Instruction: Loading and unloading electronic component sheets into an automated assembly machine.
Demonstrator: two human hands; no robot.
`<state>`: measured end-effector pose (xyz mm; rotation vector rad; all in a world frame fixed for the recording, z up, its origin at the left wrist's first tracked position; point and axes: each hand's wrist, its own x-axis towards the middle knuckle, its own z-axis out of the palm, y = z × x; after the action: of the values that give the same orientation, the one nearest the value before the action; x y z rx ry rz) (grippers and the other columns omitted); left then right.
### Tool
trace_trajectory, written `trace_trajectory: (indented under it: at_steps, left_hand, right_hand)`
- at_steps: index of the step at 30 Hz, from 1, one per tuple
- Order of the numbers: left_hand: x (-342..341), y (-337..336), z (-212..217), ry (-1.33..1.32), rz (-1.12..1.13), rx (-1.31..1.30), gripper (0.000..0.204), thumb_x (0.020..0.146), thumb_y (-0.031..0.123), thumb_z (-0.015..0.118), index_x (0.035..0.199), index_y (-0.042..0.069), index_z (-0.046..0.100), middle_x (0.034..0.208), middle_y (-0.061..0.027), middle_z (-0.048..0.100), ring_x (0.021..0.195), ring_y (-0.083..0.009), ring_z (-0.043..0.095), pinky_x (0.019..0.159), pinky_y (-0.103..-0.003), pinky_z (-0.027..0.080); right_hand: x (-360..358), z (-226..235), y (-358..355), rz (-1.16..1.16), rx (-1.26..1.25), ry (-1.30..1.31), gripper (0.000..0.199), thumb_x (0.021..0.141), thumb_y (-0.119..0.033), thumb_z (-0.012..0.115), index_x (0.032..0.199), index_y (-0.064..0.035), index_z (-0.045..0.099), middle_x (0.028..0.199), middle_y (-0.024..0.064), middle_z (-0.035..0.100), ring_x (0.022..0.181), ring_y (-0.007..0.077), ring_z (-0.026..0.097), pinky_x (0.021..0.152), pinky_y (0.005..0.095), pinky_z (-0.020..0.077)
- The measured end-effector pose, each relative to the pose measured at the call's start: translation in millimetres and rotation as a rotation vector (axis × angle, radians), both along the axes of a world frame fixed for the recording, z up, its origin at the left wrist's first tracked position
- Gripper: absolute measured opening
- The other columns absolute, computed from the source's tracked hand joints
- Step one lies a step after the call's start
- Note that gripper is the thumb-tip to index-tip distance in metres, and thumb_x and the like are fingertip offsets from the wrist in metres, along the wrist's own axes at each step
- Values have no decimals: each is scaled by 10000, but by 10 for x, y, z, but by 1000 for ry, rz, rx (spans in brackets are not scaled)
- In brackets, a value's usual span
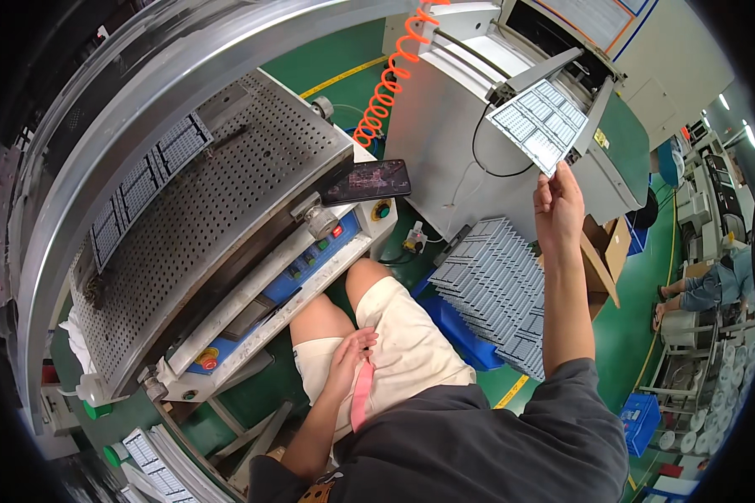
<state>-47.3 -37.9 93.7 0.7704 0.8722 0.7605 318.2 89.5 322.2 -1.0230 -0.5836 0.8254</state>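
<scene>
Green workshop floor [312, 57] with yellow lines spreads behind machines and shelving, all bent by the fisheye view. At the upper right, the right hand [559, 201] reaches out from a dark short sleeve and holds a sheet [541, 124] by its nearest corner, thumb and fingers pinched close together. Thin and flat, the sheet is white, with dark lines dividing it into rectangular blocks; each block is filled with fine rows of small marks, too small to make out. It slants away from the hand, its far part between two metal rails of a pale machine [432, 159]; whether it rests on them cannot be told. The left hand [351, 356] lies over the lap, on cream shorts [415, 335], its fingers apart and gently bent, just beside a pink strap [361, 396]. Below the right hand, a stack [495, 289] of similar sheets stands in staggered layers by a blue bin [466, 335]. To the left, another patterned panel [149, 191] shows above a perforated metal bed [264, 159]; a dark phone [369, 182] lies at the bed's corner, near an orange coiled hose [381, 101].
</scene>
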Motion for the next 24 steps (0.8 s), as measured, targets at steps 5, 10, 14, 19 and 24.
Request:
trace_trajectory:
  at_steps: [5,10,14,19,24]
  left_hand:
    - [49,88,-75,0,-4,15,451,1058,324,347,1332,-1,497,1245,-126,603,1128,-176,565,963,-315,435]
    - [103,112,-152,-9,6,10,441,1057,317,360,1327,-2,502,1233,-125,609,1122,-175,568,958,-311,440]
    - [38,25,-233,16,29,-30,430,1056,309,367,1319,-1,507,1221,-123,616,1106,-173,576,950,-310,450]
    - [35,16,-354,9,76,-63,392,1056,288,383,1288,9,531,1201,-108,610,1091,-167,572,940,-306,453]
    - [80,97,-396,0,116,-90,357,1042,259,430,1277,13,537,1170,-103,624,1081,-169,584,937,-316,465]
  right_hand:
    - [82,8,46,-4,-15,12,236,1009,-237,498,910,-32,558,744,42,558,536,68,378,488,209,326]
    - [228,39,72,-27,-30,15,227,1011,-251,494,912,-57,557,738,26,554,540,68,383,490,207,325]
    - [188,0,125,-13,-46,45,219,1016,-270,486,926,-85,561,737,9,554,542,65,384,490,206,328]
    - [149,-2,154,-44,-57,122,216,1018,-290,483,965,-96,565,744,-4,556,558,56,404,484,198,329]
    - [-154,-441,-101,142,-67,-147,285,1001,-268,516,1195,-64,561,805,2,600,593,48,447,491,185,341]
